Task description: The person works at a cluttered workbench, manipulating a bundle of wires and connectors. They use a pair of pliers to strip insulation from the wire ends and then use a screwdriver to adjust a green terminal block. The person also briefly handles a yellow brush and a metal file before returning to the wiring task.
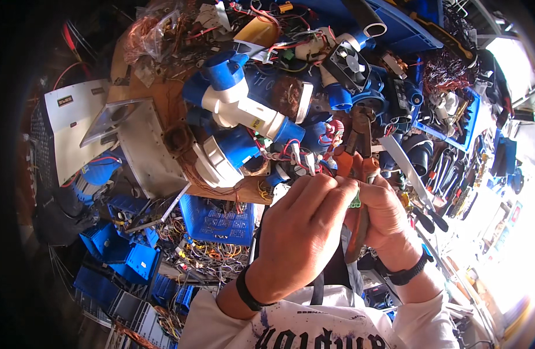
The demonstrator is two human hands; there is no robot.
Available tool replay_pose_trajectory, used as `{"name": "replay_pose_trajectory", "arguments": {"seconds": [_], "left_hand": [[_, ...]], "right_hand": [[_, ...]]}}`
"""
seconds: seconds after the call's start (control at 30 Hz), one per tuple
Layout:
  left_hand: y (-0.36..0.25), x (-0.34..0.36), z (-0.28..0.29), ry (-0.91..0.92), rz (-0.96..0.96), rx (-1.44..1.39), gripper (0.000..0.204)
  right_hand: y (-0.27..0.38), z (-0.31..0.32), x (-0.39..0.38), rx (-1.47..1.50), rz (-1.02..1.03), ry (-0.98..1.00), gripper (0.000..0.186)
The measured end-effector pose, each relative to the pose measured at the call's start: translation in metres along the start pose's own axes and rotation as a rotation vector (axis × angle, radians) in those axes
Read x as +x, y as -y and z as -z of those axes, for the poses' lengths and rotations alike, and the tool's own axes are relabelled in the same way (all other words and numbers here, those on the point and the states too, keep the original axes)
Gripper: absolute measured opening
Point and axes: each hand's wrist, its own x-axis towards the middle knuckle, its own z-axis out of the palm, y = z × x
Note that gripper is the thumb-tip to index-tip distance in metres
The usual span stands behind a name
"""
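My left hand [302, 232] is closed, its fingertips pinched together beside a small green piece [355, 201], mostly hidden between my two hands. Wrapped round the pliers' handles is my right hand [385, 212]. The pliers [356, 166] have orange grips and worn brown jaws, which point away from me; one handle hangs down below my fingers. Just beyond my left fingertips lie red and white wires with white connectors [302, 160]. A white and blue industrial plug connector [247, 113] lies on the heap to the left, with a second white and blue one [221, 163] nearer me.
A small black fan [347, 65] lies among scrap at the back. A long blade [404, 168] and several hand tools [448, 171] lie at right. Copper wire [144, 38] is heaped at the back left. Below the bench edge stand a blue crate [215, 221] and blue bins [125, 253].
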Motion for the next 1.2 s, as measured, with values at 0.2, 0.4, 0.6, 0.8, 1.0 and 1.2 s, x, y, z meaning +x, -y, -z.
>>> {"name": "replay_pose_trajectory", "arguments": {"seconds": [0.2, 0.4, 0.6, 0.8, 1.0, 1.2], "left_hand": [[0.000, -0.002, 0.001, -0.010, 0.049, -0.042, 0.037], [0.006, -0.004, 0.000, 0.038, 0.016, -0.074, 0.034], [0.008, -0.005, -0.001, 0.059, 0.039, -0.109, 0.036], [0.008, -0.005, 0.001, 0.054, 0.020, -0.089, 0.036], [0.007, -0.004, 0.001, 0.035, 0.033, -0.086, 0.032], [0.006, -0.005, -0.001, 0.015, 0.101, -0.112, 0.035]], "right_hand": [[-0.003, 0.004, 0.000, -0.034, -0.003, -0.002, 0.042], [-0.003, 0.000, -0.002, -0.063, 0.024, 0.006, 0.040], [-0.003, 0.004, -0.001, -0.078, 0.029, 0.029, 0.038], [-0.003, 0.000, -0.004, -0.106, 0.029, -0.018, 0.039], [-0.003, 0.002, -0.002, -0.108, 0.027, -0.008, 0.040], [-0.005, 0.000, -0.002, -0.067, 0.036, 0.001, 0.036]]}}
